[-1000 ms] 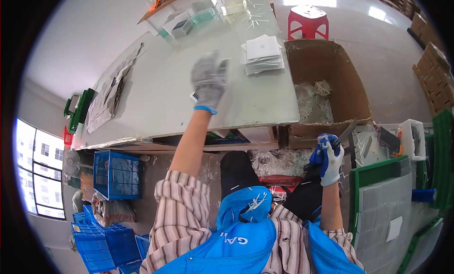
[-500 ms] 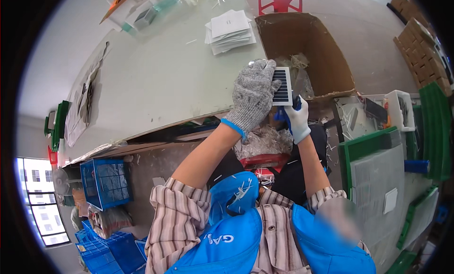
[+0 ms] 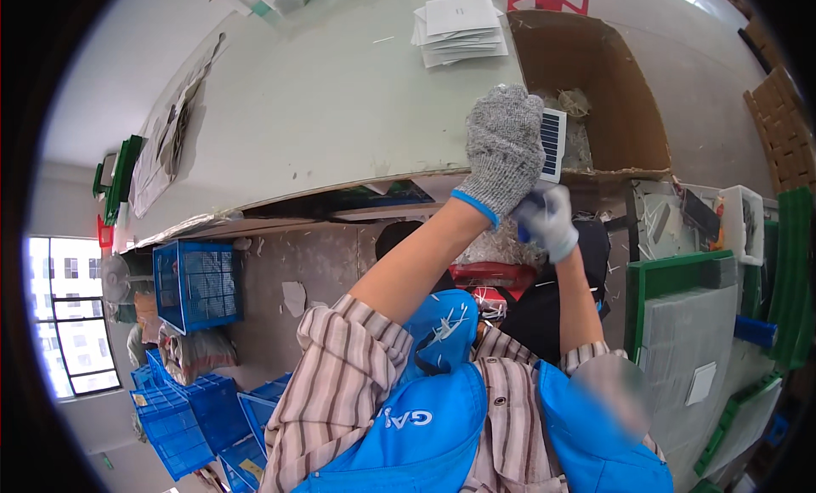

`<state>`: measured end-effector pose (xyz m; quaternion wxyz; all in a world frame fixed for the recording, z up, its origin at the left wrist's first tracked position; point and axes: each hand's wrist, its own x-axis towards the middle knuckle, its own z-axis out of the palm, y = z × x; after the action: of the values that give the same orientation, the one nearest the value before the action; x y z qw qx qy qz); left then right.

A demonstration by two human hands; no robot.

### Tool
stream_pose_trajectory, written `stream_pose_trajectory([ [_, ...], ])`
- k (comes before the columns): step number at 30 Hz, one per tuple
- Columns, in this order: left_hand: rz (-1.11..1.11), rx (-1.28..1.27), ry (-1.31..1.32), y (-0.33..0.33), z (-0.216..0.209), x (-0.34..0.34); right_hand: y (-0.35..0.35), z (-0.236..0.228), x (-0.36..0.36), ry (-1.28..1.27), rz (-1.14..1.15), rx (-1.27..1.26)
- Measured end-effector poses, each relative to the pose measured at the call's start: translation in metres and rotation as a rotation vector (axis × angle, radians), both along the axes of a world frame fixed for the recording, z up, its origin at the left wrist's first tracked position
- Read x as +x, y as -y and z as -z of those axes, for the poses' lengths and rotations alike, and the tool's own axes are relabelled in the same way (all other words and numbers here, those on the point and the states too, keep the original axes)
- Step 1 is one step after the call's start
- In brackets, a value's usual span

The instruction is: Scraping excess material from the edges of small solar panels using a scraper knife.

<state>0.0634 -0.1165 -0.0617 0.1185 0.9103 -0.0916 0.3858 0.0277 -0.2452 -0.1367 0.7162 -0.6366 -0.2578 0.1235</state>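
Observation:
My left hand, in a grey knit glove with a blue cuff, is closed on the left edge of a small solar panel. The panel has dark cells and a white border, and sits at the table's right edge beside an open cardboard box. Just below it is my right hand, in a white glove with blue on the fingers. Motion smears those fingers, so whether they hold anything cannot be made out. A stack of white flat plates lies farther back on the table.
The pale table spreads to the left. Plastic scraps lie in the cardboard box. Below the hands is a bag of white trimmings. Blue crates stand at lower left, a green-framed tray at right.
The whole view has shifted. My right hand has come off the panel's lower edge and dropped toward me, blurred. My left hand keeps hold of the panel.

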Motion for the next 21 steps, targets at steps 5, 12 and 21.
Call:
stream_pose_trajectory([
  [5, 0.013, -0.057, -0.325, 0.002, -0.012, -0.006, -0.011, 0.019, -0.048, -0.331, 0.371, 0.211],
  [12, -0.068, 0.087, -0.102, -0.002, -0.01, -0.008, -0.051, 0.045, 0.025, -0.272, 0.628, 0.474],
  [21, 0.062, 0.068, -0.112, -0.018, -0.014, -0.004, -0.051, 0.021, 0.049, 0.108, 0.709, -0.149],
])
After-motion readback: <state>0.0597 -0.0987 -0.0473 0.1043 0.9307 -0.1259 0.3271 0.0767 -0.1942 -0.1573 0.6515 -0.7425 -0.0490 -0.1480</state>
